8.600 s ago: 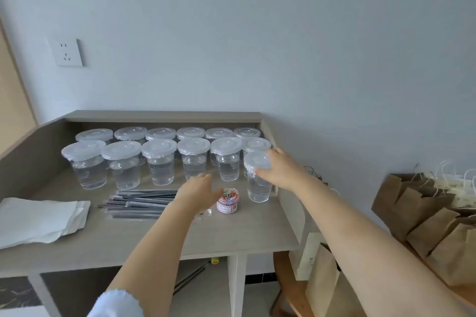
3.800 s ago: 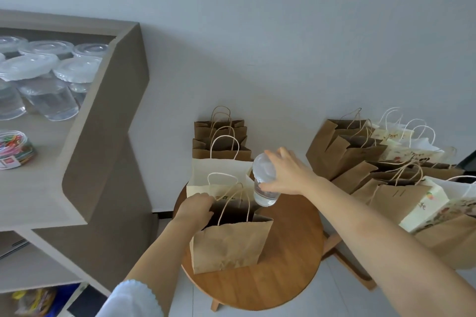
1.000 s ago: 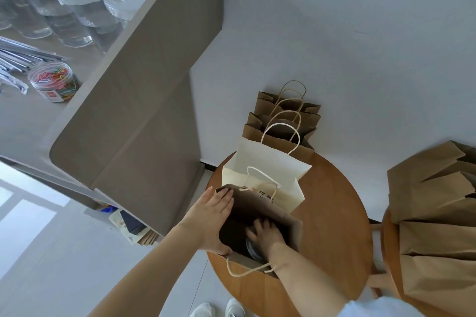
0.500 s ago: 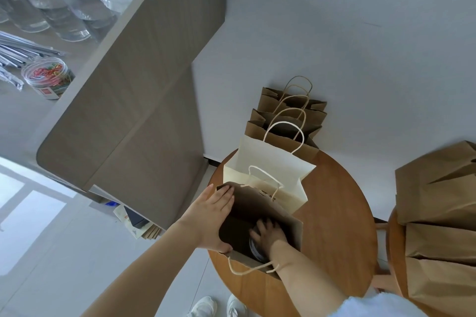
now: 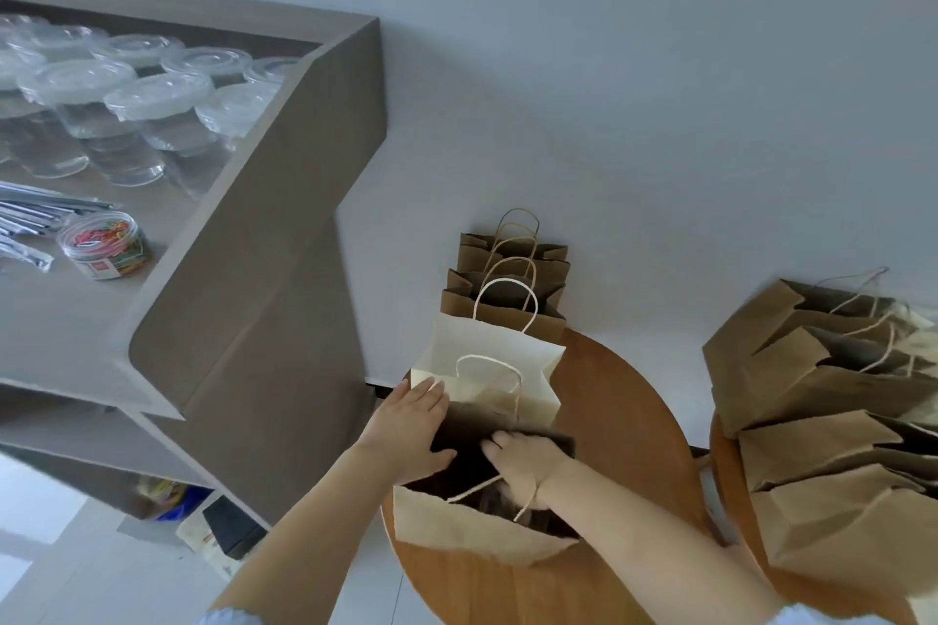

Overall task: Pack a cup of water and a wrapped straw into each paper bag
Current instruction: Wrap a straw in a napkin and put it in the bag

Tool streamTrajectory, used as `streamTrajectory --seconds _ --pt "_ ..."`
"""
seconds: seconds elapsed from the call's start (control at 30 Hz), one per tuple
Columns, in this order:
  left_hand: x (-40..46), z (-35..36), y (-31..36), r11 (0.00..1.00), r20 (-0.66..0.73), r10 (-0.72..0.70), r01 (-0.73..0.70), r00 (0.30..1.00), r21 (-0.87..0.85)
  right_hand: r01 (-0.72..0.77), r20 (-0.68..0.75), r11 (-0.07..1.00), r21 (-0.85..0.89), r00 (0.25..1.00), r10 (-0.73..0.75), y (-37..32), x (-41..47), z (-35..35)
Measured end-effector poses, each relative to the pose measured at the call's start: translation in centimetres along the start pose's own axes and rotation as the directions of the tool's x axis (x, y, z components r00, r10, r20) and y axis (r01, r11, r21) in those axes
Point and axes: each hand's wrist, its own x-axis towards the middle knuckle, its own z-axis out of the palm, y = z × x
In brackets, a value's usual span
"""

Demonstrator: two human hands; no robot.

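Since half a second ago the right hand [image 5: 523, 464] has risen from the bottom of the brown bag [image 5: 477, 530] to its mouth, fingers loose and gripping nothing, while the left hand [image 5: 413, 426] lies flat, fingers straight, against the bag's left wall. The cup [image 5: 490, 502], a dim blur inside, seems set down, so the bag should be steadied as the hand lifts clear of the handle cord, then 1 straw [image 5: 45, 213] fetched. I count 1 brown bag in hand, 1 white bag [image 5: 487, 360], 3 brown bags behind it, about 9 cups on the desk [image 5: 66, 320].
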Motion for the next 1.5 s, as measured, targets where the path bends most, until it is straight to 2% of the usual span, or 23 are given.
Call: streamTrajectory --seconds 0.17,0.27,0.4,0.53,0.8,0.97,1.1,1.33,1.5 --pt "-1.3 -2.0 0.4 0.999 -0.078 -0.003 -0.001 0.997 -0.047 -0.094 -0.093 0.995 0.018 0.991 0.095 -0.4 -4.1 -2.7" --pt "-2.0 -3.3 0.5 0.998 -0.146 0.010 -0.019 0.989 -0.062 -0.131 -0.203 0.990 0.050 0.969 0.138 -1.2 -6.3 -4.7" --pt "-3.1 -4.7 0.3 0.998 -0.215 0.031 -0.043 0.976 -0.049 -0.173 -0.376 0.977 0.121 0.903 0.207 -2.4 -8.4 -7.0" --pt "-4.7 -5.9 0.2 0.996 -0.268 -0.015 -0.010 0.963 -0.090 -0.193 -0.501 0.971 0.142 0.832 0.238 -3.8 -10.2 -8.6" --pt "-9.6 -6.1 1.7 0.979 -0.320 -0.151 0.096 0.935 -0.182 -0.173 -0.571 0.966 0.192 0.781 0.253 -7.3 -12.9 -8.8" --pt "-14.5 -5.6 2.8 0.970 -0.332 -0.212 0.157 0.919 -0.184 -0.097 -0.578 0.982 0.162 0.797 0.174 -10.4 -14.2 -7.6" --pt "-18.8 -6.7 1.5 0.959 -0.389 -0.272 0.216 0.880 -0.183 -0.030 -0.602 0.994 0.108 0.793 0.089 -14.5 -14.8 -9.7" --pt "-25.9 -8.9 -5.3 0.898 -0.455 -0.439 0.380 0.775 -0.221 0.094 -0.645 0.995 -0.026 0.759 -0.089 -22.9 -14.1 -15.6" --pt "-30.0 -7.9 -11.1 0.853 -0.473 -0.520 0.457 0.712 -0.251 0.189 -0.651 0.975 -0.114 0.728 -0.217 -29.6 -11.2 -17.4"
